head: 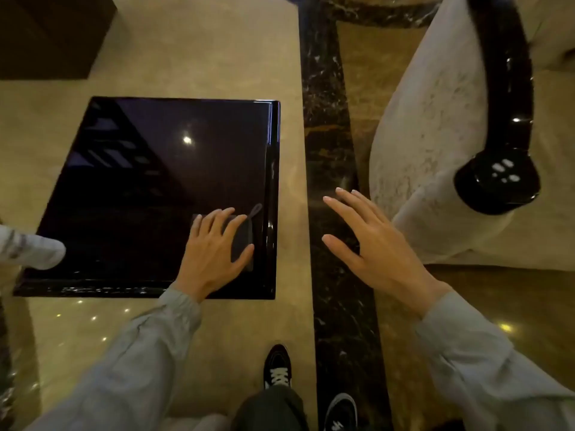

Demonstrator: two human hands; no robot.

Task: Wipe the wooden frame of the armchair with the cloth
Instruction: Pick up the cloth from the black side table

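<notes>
- Head view: your left hand [214, 247] lies flat on the cloth [241, 241], fingers spread and pressing down on it rather than pinching it.
- The cloth is dark, with a small loop [255, 209] poking out past your fingertips; it sits near the right front corner of the glossy black table [140, 169].
- Your right hand [376, 244] hangs in the air over the dark floor strip [326, 119], fingers spread wide, touching nothing.
- The armchair [435, 126] stands to your right, well apart from the cloth; its glossy black frame [504, 88] curves along the pale upholstery and ends in a rounded knob [497, 185] just beyond your right fingertips.
- Your shoes [277, 368] rest on the polished floor below.
</notes>
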